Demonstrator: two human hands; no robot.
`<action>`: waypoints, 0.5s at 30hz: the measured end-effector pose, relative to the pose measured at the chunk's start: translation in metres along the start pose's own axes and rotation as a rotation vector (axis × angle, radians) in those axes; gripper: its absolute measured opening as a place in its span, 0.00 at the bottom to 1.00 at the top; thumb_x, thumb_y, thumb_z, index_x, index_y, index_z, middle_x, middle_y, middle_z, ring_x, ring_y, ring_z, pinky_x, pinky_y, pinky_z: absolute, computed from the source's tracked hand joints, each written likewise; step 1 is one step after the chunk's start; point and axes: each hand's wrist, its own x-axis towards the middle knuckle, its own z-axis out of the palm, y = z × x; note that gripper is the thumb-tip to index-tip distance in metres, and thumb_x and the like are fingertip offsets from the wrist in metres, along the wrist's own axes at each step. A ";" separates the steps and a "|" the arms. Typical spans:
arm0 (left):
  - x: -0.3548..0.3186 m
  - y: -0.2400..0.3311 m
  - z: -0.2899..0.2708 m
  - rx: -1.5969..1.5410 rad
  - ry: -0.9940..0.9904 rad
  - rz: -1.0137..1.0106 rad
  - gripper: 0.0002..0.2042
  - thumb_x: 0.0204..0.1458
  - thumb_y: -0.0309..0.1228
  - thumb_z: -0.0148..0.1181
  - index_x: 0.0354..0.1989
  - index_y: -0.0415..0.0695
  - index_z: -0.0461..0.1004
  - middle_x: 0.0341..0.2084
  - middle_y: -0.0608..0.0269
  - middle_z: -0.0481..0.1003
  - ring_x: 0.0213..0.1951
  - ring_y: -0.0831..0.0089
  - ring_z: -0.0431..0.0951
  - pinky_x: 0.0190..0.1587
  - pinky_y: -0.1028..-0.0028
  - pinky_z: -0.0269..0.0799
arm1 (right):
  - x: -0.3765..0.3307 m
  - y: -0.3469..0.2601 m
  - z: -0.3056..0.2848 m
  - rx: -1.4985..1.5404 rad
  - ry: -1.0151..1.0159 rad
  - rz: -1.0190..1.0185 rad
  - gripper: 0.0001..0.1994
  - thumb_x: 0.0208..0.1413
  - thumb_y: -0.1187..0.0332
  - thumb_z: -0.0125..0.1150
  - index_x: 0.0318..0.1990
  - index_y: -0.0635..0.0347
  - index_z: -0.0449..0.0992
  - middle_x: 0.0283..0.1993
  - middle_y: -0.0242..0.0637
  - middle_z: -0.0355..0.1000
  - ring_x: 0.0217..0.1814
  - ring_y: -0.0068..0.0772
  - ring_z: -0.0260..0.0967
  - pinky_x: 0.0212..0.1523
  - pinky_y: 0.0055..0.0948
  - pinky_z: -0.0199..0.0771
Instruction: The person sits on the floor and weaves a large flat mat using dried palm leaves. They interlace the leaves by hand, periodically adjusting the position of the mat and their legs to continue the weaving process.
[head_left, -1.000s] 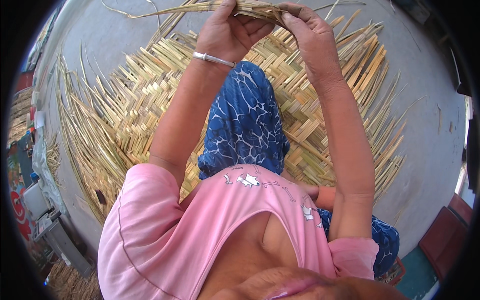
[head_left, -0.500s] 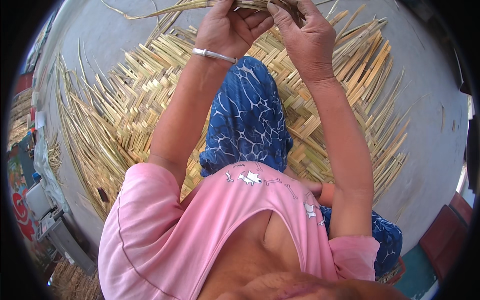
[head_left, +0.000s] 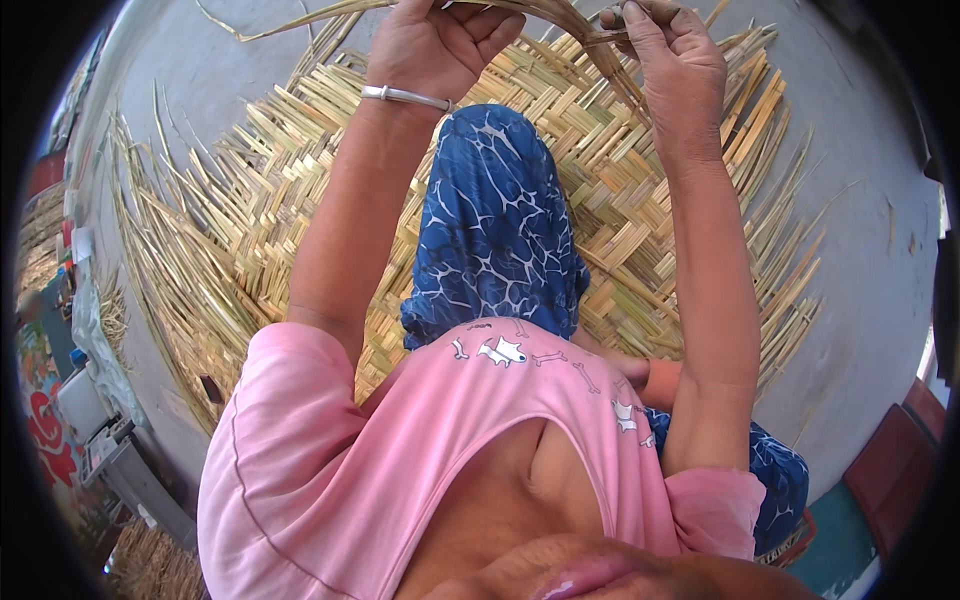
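Note:
A bundle of long flat reed strips [head_left: 560, 14] arches along the top edge, its thin tail trailing off to the left and its other end bending down between my hands. My left hand [head_left: 440, 45], with a silver bangle at the wrist, has its fingers curled around the bundle; part of that grip is cut off by the frame's edge. To the right, my right hand [head_left: 680, 65] pinches a thin strip between thumb and fingers, beside the bent end. Below both hands spreads a woven reed mat [head_left: 620, 190] with loose strip ends fanning out at its sides.
My knee in blue patterned trousers [head_left: 490, 220] rests over the mat's middle. Grey floor [head_left: 850, 300] surrounds the mat. At the left stand a grey plastic piece of furniture [head_left: 140, 490] and straw piles [head_left: 150, 560]. Dark red panels [head_left: 890, 470] are at the lower right.
My right hand has moved right, away from my left, and the strips now show bending down between them. My left hand has shifted slightly left and up.

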 end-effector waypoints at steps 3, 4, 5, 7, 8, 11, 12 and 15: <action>0.005 0.001 -0.005 -0.026 0.005 0.016 0.19 0.67 0.47 0.45 0.51 0.47 0.75 0.39 0.56 0.82 0.44 0.61 0.82 0.50 0.58 0.79 | -0.004 -0.004 0.001 -0.019 -0.062 0.190 0.05 0.66 0.72 0.55 0.41 0.64 0.72 0.35 0.35 0.76 0.30 0.17 0.72 0.34 0.18 0.76; 0.008 0.003 -0.011 -0.041 -0.012 0.012 0.19 0.67 0.47 0.45 0.51 0.47 0.75 0.39 0.56 0.82 0.44 0.61 0.82 0.50 0.58 0.79 | -0.004 0.002 -0.008 -0.137 -0.123 0.226 0.11 0.64 0.68 0.58 0.47 0.67 0.73 0.33 0.36 0.76 0.33 0.24 0.75 0.37 0.24 0.78; 0.012 0.004 -0.016 -0.056 -0.029 0.008 0.19 0.67 0.47 0.45 0.51 0.47 0.74 0.39 0.56 0.82 0.44 0.61 0.82 0.50 0.58 0.79 | -0.006 0.009 -0.016 -0.194 -0.157 0.234 0.14 0.62 0.64 0.60 0.48 0.66 0.74 0.35 0.38 0.77 0.35 0.30 0.75 0.40 0.30 0.78; 0.014 0.007 -0.024 -0.036 0.006 0.006 0.19 0.67 0.47 0.44 0.50 0.47 0.75 0.38 0.56 0.82 0.43 0.61 0.82 0.49 0.58 0.79 | -0.012 0.022 -0.025 -0.307 -0.226 0.251 0.22 0.58 0.55 0.65 0.51 0.65 0.76 0.38 0.42 0.79 0.39 0.43 0.76 0.45 0.42 0.77; 0.015 0.008 -0.027 -0.032 0.033 -0.001 0.19 0.67 0.47 0.44 0.49 0.47 0.76 0.38 0.56 0.82 0.43 0.61 0.82 0.48 0.58 0.79 | -0.019 0.025 -0.031 -0.575 -0.228 0.308 0.18 0.61 0.60 0.60 0.53 0.61 0.76 0.40 0.42 0.79 0.42 0.47 0.77 0.47 0.45 0.77; 0.017 0.014 -0.041 -0.005 0.077 0.007 0.19 0.67 0.47 0.45 0.47 0.46 0.77 0.37 0.57 0.82 0.41 0.62 0.82 0.46 0.59 0.79 | -0.032 0.057 -0.062 -1.583 -0.635 0.074 0.18 0.60 0.60 0.59 0.54 0.57 0.76 0.43 0.43 0.79 0.46 0.49 0.77 0.48 0.45 0.77; 0.018 0.015 -0.046 0.002 0.086 0.005 0.19 0.67 0.47 0.46 0.46 0.45 0.77 0.37 0.57 0.82 0.40 0.62 0.82 0.45 0.60 0.80 | -0.033 0.057 -0.062 -1.483 -0.545 0.010 0.18 0.60 0.60 0.58 0.55 0.57 0.76 0.44 0.43 0.79 0.47 0.50 0.76 0.49 0.46 0.76; 0.024 0.021 -0.063 0.017 0.100 0.008 0.17 0.66 0.45 0.49 0.44 0.45 0.77 0.35 0.58 0.82 0.38 0.64 0.82 0.43 0.62 0.79 | -0.028 0.051 -0.061 -1.270 -0.305 -0.220 0.19 0.58 0.62 0.58 0.55 0.56 0.76 0.46 0.45 0.79 0.49 0.52 0.76 0.51 0.46 0.76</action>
